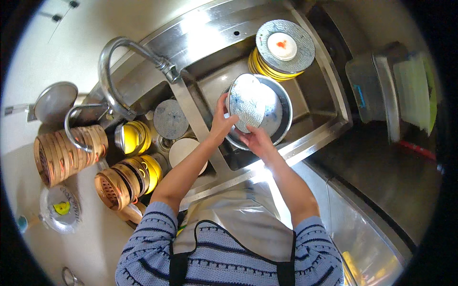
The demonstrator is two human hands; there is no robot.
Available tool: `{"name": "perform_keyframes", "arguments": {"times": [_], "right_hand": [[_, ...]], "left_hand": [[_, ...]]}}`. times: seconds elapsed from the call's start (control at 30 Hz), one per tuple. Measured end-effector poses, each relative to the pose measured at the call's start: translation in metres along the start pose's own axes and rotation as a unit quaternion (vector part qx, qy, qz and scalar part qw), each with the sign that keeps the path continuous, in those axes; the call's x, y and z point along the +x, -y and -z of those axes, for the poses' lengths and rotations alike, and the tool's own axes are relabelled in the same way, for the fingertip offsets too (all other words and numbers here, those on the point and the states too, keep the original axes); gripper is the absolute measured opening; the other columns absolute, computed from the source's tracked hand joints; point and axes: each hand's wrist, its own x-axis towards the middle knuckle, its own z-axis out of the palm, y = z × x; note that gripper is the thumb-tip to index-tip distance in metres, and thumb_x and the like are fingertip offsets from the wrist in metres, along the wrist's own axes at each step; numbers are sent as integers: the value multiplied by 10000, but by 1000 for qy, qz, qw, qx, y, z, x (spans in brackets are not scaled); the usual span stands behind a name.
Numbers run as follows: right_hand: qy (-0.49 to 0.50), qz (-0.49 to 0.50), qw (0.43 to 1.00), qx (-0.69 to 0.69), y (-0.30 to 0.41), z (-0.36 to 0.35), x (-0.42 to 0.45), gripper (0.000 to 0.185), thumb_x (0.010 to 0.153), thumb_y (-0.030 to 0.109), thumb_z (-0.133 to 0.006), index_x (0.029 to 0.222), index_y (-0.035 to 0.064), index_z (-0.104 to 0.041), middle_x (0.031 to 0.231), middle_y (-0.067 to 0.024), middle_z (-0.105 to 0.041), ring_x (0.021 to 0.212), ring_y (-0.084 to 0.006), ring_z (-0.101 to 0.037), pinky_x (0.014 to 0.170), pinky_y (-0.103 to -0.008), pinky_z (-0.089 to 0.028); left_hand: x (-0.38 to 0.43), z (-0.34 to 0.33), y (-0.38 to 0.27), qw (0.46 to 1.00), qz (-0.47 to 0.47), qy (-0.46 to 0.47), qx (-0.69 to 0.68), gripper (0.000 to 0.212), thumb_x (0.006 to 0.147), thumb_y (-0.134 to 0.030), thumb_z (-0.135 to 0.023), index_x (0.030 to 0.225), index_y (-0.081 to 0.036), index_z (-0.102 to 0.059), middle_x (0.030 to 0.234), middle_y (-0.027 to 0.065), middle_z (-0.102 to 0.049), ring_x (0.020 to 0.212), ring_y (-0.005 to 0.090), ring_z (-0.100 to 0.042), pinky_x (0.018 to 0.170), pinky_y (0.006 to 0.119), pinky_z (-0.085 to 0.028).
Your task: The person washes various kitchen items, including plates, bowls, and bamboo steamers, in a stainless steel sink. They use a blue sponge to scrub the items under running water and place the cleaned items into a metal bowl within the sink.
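Observation:
My left hand grips the left rim of a speckled grey plate, its thumb on the face. The fingers of my right hand touch the plate's lower edge; whether they grip it I cannot tell. The plate is tilted over a round metal basin with whitish, sudsy-looking contents. The basin is in the right compartment of a steel sink. Behind it rises a stack of yellow-rimmed dishes, topped by a grey patterned plate and a small white dish with a red smear.
A curved faucet reaches over the sink from the left. In the left compartment are a grey plate, a pale round dish and yellow bowls. Bamboo steamers lie farther left, with more steamers nearer me. Plastic containers stand at right.

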Motion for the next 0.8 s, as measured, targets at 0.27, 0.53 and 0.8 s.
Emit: {"name": "perform_keyframes", "arguments": {"times": [0.27,0.53,0.8], "right_hand": [[-258,143,622,-725,50,52,93,591,847,299,-502,1368,99,-308,1419,-133,-324,1301,-304,-306,1053,-488,-231],[103,-139,436,-883,69,63,102,677,740,279,-646,1350,188,-367,1328,-122,-433,1192,-264,-427,918,-462,-392],[-75,142,945,-284,56,56,119,450,826,272,-565,1220,77,-469,1060,-136,-576,978,-248,-545,820,-387,-435]], "left_hand": [[42,-22,15,917,-120,-10,380,737,637,-127,-676,1317,-100,-390,1146,222,-493,1084,360,-463,950,395,-375],[66,-39,91,924,104,10,367,806,645,-247,-701,1351,-98,-339,1249,226,-475,1126,365,-482,954,408,-387],[89,-23,149,928,358,20,-101,465,835,-377,-607,1165,-63,-517,1051,113,-598,962,231,-579,843,385,-465]]}}
